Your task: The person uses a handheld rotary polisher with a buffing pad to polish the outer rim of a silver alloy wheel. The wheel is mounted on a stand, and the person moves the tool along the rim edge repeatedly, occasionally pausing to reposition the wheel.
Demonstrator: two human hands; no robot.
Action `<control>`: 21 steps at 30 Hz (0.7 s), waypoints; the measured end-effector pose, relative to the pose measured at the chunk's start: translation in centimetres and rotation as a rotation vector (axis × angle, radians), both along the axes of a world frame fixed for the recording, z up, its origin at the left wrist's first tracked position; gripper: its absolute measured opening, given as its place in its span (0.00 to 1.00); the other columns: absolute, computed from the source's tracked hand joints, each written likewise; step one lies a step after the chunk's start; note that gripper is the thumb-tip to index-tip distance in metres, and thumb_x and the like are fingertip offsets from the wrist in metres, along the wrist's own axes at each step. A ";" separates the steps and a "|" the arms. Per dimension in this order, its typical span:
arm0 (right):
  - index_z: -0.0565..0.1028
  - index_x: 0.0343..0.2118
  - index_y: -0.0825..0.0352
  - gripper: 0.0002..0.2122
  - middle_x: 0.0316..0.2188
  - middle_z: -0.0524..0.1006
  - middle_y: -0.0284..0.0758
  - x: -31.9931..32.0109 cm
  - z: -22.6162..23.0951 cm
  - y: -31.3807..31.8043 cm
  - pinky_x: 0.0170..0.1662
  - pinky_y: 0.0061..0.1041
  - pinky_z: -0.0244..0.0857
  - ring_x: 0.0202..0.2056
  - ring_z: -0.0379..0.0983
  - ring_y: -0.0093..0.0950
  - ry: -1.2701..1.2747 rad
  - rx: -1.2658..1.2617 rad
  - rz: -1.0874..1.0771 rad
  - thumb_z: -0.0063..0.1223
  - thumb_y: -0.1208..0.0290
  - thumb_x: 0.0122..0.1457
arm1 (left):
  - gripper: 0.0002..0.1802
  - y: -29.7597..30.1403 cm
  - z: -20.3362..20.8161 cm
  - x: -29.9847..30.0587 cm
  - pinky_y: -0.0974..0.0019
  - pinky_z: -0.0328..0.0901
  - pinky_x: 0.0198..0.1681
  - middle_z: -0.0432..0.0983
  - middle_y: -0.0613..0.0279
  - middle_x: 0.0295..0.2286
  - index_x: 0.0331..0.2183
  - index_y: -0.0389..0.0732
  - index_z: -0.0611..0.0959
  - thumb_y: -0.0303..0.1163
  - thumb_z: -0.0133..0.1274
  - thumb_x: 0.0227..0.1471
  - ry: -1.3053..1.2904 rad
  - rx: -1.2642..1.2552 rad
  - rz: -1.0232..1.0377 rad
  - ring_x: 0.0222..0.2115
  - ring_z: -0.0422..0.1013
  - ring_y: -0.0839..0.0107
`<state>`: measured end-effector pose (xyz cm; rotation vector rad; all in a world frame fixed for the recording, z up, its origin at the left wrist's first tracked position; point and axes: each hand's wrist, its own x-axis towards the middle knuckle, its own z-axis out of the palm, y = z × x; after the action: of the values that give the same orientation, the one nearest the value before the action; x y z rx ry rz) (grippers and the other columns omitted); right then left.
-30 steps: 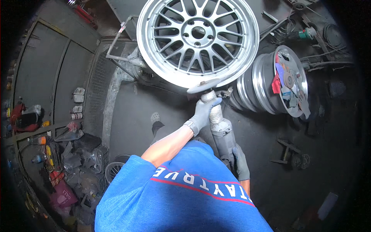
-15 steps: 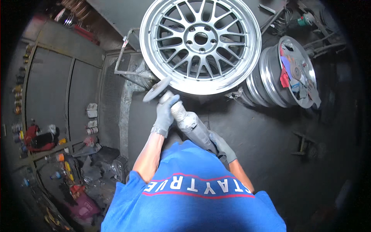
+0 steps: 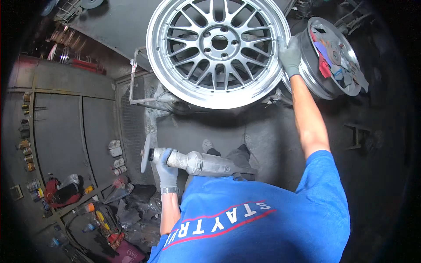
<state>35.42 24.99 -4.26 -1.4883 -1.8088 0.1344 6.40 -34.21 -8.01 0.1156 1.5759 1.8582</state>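
Note:
My left hand (image 3: 167,170), in a grey glove, is closed around the wrapped neck of an angle grinder (image 3: 208,164). The tool lies crosswise in front of my blue shirt, its round disc (image 3: 146,153) pointing left, well apart from the wheel. Farther off, a silver multi-spoke wheel rim (image 3: 215,100) faces me with its centre hole and bolt holes showing. My gloved right hand (image 3: 290,56) grips the right edge of that rim, fingers over its outer lip, arm stretched out.
A second wheel rim (image 3: 319,85) stands at the right, with cloths and abrasive pieces inside it. A bent metal frame (image 3: 133,83) stands left of the wheel. Shelves with cans (image 3: 115,149) and bottles line the left wall; bags and a red case (image 3: 61,193) sit lower left.
My right hand has left the grinder's rear and taken hold of the wheel's right edge. With my left hand, the grinder has come back and swung to point left. The view has shifted.

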 end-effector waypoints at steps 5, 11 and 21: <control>0.74 0.41 0.73 0.28 0.37 0.81 0.62 -1.0 -0.6 -1.6 0.48 0.60 0.69 0.43 0.78 0.66 0.086 0.022 0.009 0.62 0.44 0.68 | 0.09 -2.5 0.6 -1.6 0.55 0.78 0.51 0.83 0.58 0.36 0.42 0.39 0.85 0.28 0.64 0.59 -0.167 -0.008 0.124 0.39 0.82 0.61; 0.74 0.45 0.77 0.29 0.43 0.79 0.69 -1.5 -5.0 -9.2 0.53 0.58 0.68 0.48 0.77 0.67 0.305 -0.123 -0.188 0.59 0.46 0.70 | 0.08 -2.5 -0.6 -2.8 0.56 0.78 0.52 0.83 0.58 0.36 0.41 0.37 0.85 0.27 0.64 0.60 -0.331 0.074 0.094 0.40 0.82 0.62; 0.80 0.45 0.67 0.19 0.41 0.84 0.37 0.8 -10.2 -31.6 0.52 0.36 0.73 0.44 0.78 0.28 0.331 -0.923 0.460 0.61 0.51 0.72 | 0.10 2.1 -4.1 -0.8 0.59 0.77 0.54 0.86 0.56 0.41 0.43 0.38 0.89 0.22 0.63 0.59 0.266 -0.081 -0.263 0.44 0.83 0.65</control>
<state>36.26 -6.64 -14.49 -1.4372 -1.8492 1.5138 5.65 -32.13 -12.15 0.5266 1.7175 1.6217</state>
